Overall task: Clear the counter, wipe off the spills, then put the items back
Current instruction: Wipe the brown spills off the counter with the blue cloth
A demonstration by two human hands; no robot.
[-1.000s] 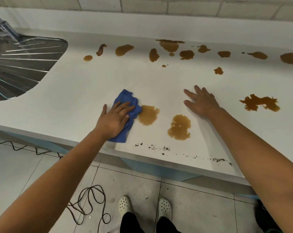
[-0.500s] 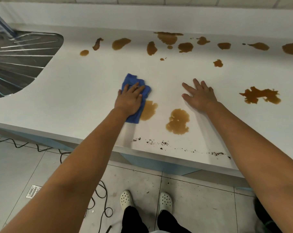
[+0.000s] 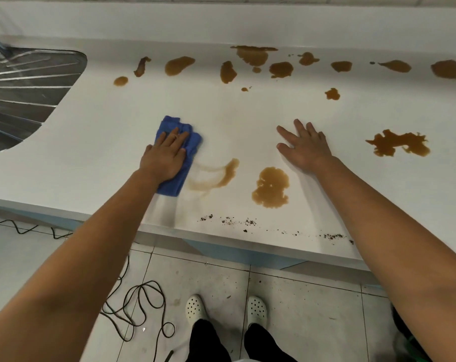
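Note:
My left hand (image 3: 164,158) presses flat on a crumpled blue cloth (image 3: 193,145) on the white counter (image 3: 104,131). Just right of the cloth lies a smeared brown streak (image 3: 216,176). A round brown puddle (image 3: 271,188) sits further right, near the front edge. My right hand (image 3: 304,146) rests palm down on the counter behind that puddle, fingers spread, holding nothing. A ragged brown spill (image 3: 397,143) lies right of it. Several brown spots (image 3: 253,57) run along the back of the counter.
A steel sink drainboard (image 3: 25,92) is set into the counter at the left. Dark crumbs (image 3: 237,222) are scattered along the front edge. Below, a black cable (image 3: 138,309) loops on the tiled floor beside my white shoes (image 3: 195,307).
My left hand has dragged the blue cloth leftward and away from the near puddle, leaving it smeared into a thin arc. My right hand has stayed flat on the counter.

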